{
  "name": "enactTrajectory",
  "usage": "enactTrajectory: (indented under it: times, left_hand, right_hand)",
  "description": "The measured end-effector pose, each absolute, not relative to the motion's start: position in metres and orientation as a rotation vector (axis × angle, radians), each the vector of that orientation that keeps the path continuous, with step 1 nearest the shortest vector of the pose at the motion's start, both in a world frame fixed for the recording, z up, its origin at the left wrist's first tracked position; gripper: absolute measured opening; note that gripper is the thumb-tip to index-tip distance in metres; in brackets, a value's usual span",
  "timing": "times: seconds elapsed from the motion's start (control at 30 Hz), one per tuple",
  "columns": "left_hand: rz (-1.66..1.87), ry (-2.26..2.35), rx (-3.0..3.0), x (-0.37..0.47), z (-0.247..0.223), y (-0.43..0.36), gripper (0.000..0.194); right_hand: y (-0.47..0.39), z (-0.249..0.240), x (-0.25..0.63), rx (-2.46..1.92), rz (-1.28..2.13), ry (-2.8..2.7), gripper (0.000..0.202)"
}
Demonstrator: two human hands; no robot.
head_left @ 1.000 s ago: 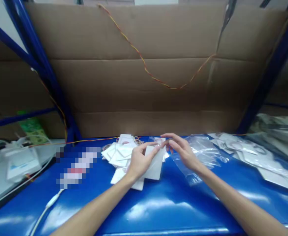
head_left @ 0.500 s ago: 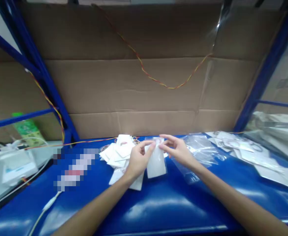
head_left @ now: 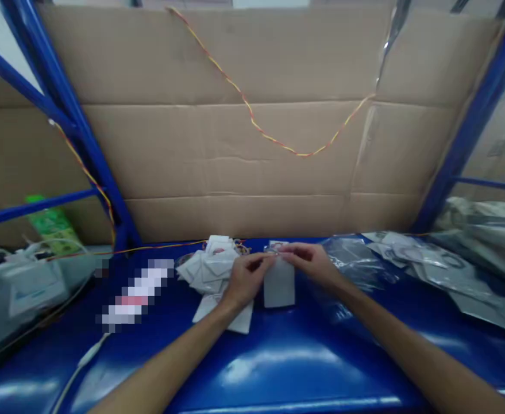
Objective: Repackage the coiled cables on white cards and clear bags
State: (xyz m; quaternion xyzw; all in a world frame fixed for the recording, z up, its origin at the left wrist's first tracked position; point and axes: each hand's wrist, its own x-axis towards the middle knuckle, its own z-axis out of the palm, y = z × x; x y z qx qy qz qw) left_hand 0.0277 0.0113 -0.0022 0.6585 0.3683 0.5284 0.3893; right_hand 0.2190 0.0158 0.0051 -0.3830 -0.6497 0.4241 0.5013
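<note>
A white card in a clear plastic bag (head_left: 279, 287) hangs upright in the middle of the head view. My left hand (head_left: 244, 280) pinches its top edge from the left, thumb and forefinger pressed together. From the right, my right hand (head_left: 313, 263) grips the same edge with closed fingertips. Clear film shows around the fingertips, but its exact fold is too blurred to tell. Beside my left hand lies a heap of white cards (head_left: 211, 270), some with thin cords. Right of my right hand is a pile of clear plastic bags (head_left: 355, 261).
Bagged white cards (head_left: 442, 264) are piled at the right on the blue table surface (head_left: 295, 368). A power strip (head_left: 138, 293), partly pixelated, lies at left with its cable. A green carton (head_left: 54, 227) and white device (head_left: 37, 287) stand far left. Cardboard (head_left: 252, 172) backs the table.
My fingers have closed together at the bag's top edge; my right hand's fingers were more spread. The bagged card has shifted slightly right.
</note>
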Motion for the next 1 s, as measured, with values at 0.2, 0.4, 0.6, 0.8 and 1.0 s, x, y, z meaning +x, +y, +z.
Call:
enactTrajectory:
  times: [0.2, 0.4, 0.6, 0.8, 1.0]
  left_hand:
    - [1.332, 0.954, 1.583, 0.0266, 0.0015, 0.0100, 0.026]
    - [1.296, 0.939, 1.563, 0.0250, 0.0040, 0.0089, 0.026]
    - [1.332, 0.951, 1.579, 0.0276, 0.0054, 0.0080, 0.031]
    - [1.373, 0.907, 1.614, 0.0255, 0.0032, 0.0111, 0.026]
    - [1.434, 0.858, 1.616, 0.0252, 0.0011, 0.0107, 0.024]
  right_hand:
    - [0.0146, 0.0036, 0.2200, -0.899, 0.943, -1.572, 0.033]
    - [0.0130, 0.0079, 0.2214, -0.903, 0.895, -1.593, 0.033]
    - [0.0136, 0.0068, 0.2215, -0.844, 1.064, -1.554, 0.037]
    - [0.0156, 0.0036, 0.2216, -0.841, 1.039, -1.518, 0.035]
    - [0.0147, 0.0068, 0.2232, -0.858, 1.036, -1.477, 0.029]
